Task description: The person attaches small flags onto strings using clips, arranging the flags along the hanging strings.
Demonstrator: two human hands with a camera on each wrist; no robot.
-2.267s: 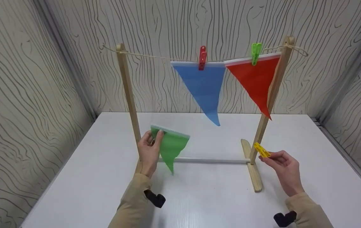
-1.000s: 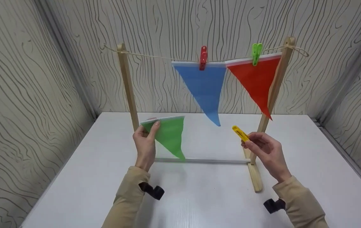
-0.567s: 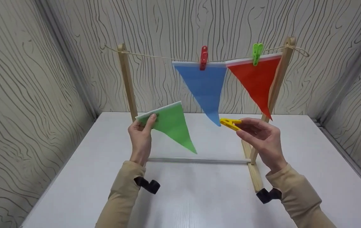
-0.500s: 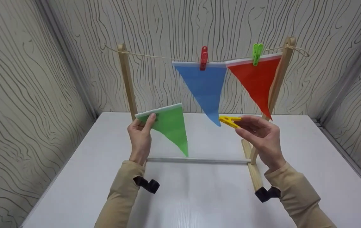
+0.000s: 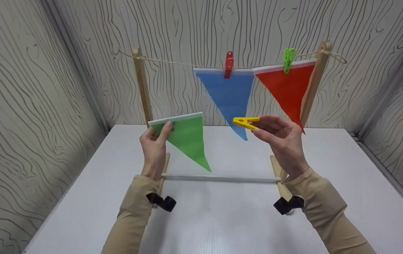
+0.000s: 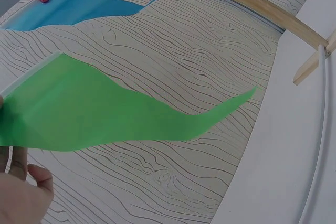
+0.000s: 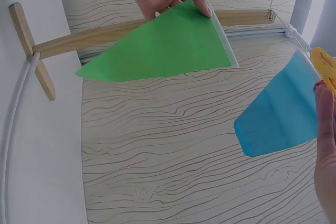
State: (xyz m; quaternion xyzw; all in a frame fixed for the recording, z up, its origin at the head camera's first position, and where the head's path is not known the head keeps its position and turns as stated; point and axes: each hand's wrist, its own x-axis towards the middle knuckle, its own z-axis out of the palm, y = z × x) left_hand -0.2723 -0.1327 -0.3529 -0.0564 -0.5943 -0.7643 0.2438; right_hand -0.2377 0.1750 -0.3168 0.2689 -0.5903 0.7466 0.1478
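Observation:
My left hand [image 5: 154, 147] pinches a green triangular pennant [image 5: 188, 135] by the left end of its white top edge, thumb in front. The pennant hangs point down, below the string and apart from it. In my right hand [image 5: 282, 143] a yellow clothespin [image 5: 245, 122] is held by its handles, its nose pointing left. From the head view it overlaps the lower part of a blue pennant [image 5: 225, 91]. That pennant hangs from the string [image 5: 167, 62] under a red clothespin [image 5: 229, 65]. Beside it a red pennant [image 5: 288, 86] hangs under a green clothespin [image 5: 289, 60].
Two wooden posts, the left post [image 5: 141, 83] and the right post [image 5: 316, 84], carry the string. A white rod [image 5: 219, 178] joins their feet low over the white table [image 5: 215, 218]. Wood-grain panels stand behind and at both sides.
The green pennant has risen and shifted slightly left with my left hand. My right hand has moved up and left, and the yellow clothespin has turned to point left.

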